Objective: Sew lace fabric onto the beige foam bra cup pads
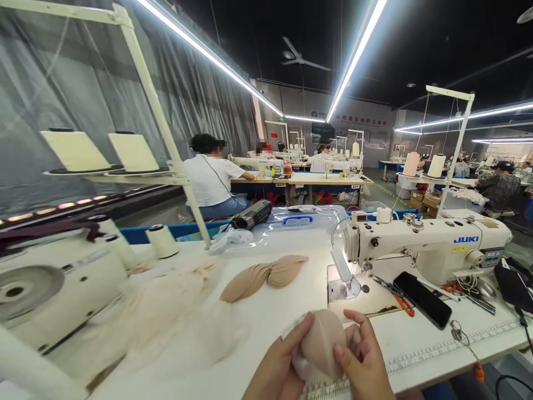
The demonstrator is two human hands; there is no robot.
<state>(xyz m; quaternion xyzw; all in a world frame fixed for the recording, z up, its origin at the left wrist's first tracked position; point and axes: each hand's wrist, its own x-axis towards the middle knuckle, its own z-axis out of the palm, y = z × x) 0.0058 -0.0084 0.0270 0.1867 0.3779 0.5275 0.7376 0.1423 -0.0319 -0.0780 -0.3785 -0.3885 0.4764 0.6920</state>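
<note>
At the front edge of the table, my left hand and my right hand hold a beige fabric cup between them. It is rounded, with a seam-like line down its middle and paler cloth at its left and underside. My left thumb presses on its upper left, my right thumb on its right side. The right index finger is raised beside it. Beyond my hands lies a fanned stack of beige curved fabric pieces. The sewing machine stands to the right, its lit needle area just past my right hand.
Orange-handled scissors, a black phone and a ruler strip lie at right. Pale sheer fabric and another machine occupy the left. A clear plastic box sits behind. A person works ahead.
</note>
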